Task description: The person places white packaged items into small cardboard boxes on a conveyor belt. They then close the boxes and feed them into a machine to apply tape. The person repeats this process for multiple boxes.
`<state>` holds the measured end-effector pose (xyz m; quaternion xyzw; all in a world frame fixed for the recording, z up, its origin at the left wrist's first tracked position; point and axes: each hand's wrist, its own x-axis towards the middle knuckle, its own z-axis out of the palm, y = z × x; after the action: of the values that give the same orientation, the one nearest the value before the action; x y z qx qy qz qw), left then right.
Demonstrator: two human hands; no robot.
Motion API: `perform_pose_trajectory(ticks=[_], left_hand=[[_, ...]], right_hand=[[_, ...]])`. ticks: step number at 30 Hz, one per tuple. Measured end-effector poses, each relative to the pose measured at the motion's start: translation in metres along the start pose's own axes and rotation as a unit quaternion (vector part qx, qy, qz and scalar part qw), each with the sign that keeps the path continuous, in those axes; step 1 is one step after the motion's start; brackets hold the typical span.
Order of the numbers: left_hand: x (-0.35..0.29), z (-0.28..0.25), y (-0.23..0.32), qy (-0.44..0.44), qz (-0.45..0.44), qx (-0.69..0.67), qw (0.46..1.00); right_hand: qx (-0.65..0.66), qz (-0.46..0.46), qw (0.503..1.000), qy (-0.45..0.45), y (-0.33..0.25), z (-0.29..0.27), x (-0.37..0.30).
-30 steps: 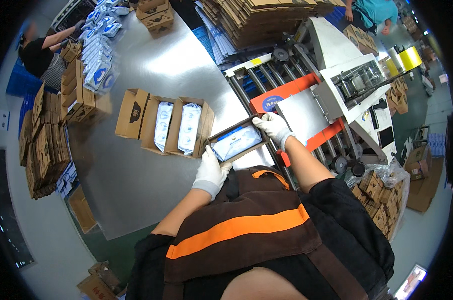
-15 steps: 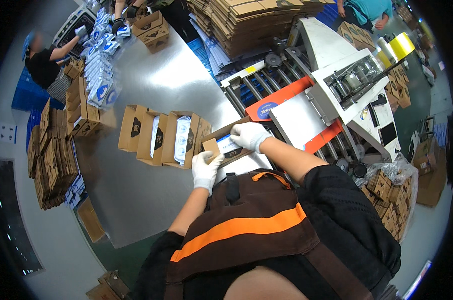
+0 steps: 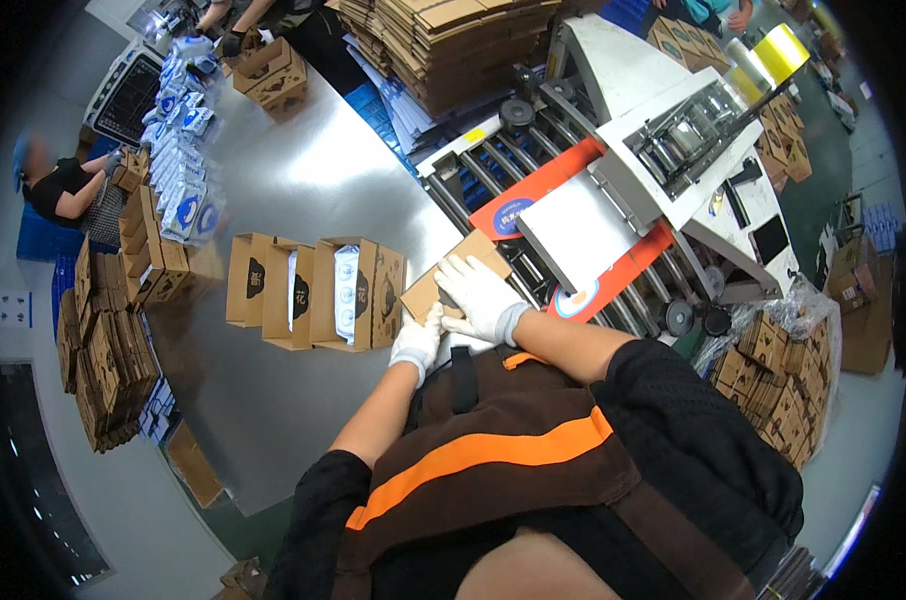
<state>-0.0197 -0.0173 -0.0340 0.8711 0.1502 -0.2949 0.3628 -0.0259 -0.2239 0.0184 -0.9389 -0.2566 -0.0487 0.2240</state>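
Right hand [image 3: 483, 300] lies flat on brown box [image 3: 425, 293], fingers straight, not gripping. Left hand [image 3: 419, 342] touches box's near left corner; cannot tell if it grips. Box sits at right edge of table [image 3: 243, 410], right of open box [image 3: 388, 298].

From right hand [image 3: 483, 300], eleven o'clock's free over steel table [image 3: 323, 160]; open cartons [image 3: 323, 290] block nine, taping machine [image 3: 645, 170] two!

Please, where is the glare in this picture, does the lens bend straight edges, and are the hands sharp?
Head view: bright glare whitens the upper part of the metal table; head view: fisheye distortion bows the dark panel at far left, and the corners go black; head view: the left hand and right hand look fairly sharp.
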Motion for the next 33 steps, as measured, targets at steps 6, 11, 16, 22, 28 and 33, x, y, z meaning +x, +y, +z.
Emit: perform_pose_trajectory(ticks=[6,11,16,22,28,33], left_hand=[[0.013,0.004,0.018,0.061,0.017,-0.173,0.983],[0.009,0.007,0.015,0.006,0.014,-0.314,0.949],[0.004,0.020,0.018,-0.017,-0.080,-0.419,0.904],[0.023,0.029,-0.001,-0.044,-0.068,-0.324,0.943],[0.016,0.035,0.008,-0.119,0.022,-0.118,0.986],[-0.002,0.037,0.028,-0.180,-0.020,-0.129,0.975]], right_hand=[[0.069,0.104,0.989,-0.079,0.034,-0.029,0.049],[0.124,0.225,0.966,0.024,0.079,0.015,0.044],[0.020,0.218,0.975,0.043,0.044,0.001,0.017],[-0.039,0.173,0.984,-0.024,0.011,-0.012,0.021],[-0.006,0.089,0.996,0.011,0.013,-0.008,-0.010],[0.002,0.055,0.998,-0.016,0.027,-0.020,-0.019]])
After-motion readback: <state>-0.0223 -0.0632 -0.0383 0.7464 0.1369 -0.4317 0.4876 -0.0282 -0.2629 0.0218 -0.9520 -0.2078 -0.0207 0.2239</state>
